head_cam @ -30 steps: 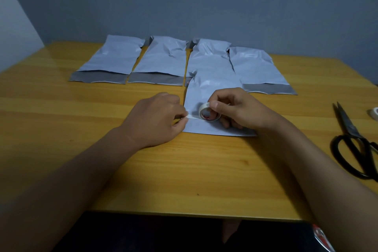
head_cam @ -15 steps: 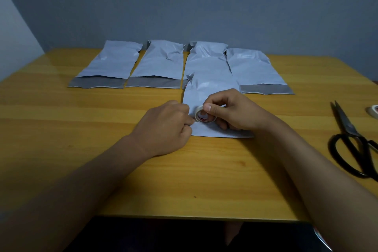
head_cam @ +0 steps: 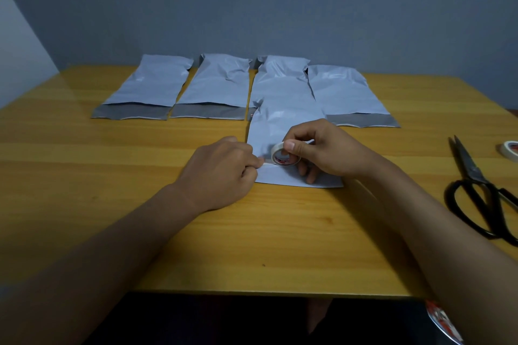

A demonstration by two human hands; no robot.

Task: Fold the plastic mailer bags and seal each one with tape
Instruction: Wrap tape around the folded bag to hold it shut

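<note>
Fingers (head_cam: 291,145) grip tape roll (head_cam: 283,155), label unreadable

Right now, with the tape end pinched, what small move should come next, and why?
Probably draw the small white tape roll, in the right hand, rightward across the folded grey plastic mailer bag. Only a short strip shows between the roll and the left hand pinching its end.

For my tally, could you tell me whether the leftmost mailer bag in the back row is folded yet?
Not folded: the leftmost mailer bag lies flat, its grey flap extended toward the person, no tape visible.
</note>
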